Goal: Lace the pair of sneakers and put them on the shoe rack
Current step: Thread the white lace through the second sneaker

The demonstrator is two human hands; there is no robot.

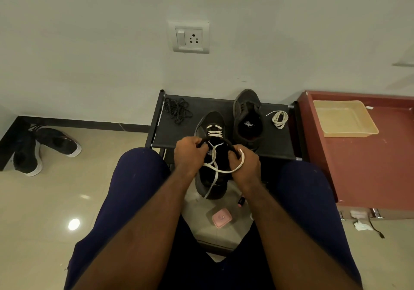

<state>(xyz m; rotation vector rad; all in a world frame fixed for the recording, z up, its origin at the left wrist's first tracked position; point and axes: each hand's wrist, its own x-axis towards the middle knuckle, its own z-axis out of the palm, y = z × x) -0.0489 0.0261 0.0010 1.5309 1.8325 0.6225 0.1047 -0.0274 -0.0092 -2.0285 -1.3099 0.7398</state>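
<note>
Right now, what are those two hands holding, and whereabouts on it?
Left hand grips the sneaker at its left eyelet edge; right hand pinches the white lace on its loose part.

Seated person, both hands at a dark sneaker (211, 121) over the front edge of the black shoe rack (177, 135). Left hand (188, 154) grips the shoe's left eyelet edge; right hand (244, 166) pinches the white lace (215, 169), threaded across the lower eyelets, its ends trailing loose. On the rack top: second sneaker (247, 114), coiled white lace (280, 119) just right of it, black lace tangle (177, 109) at back left
</note>
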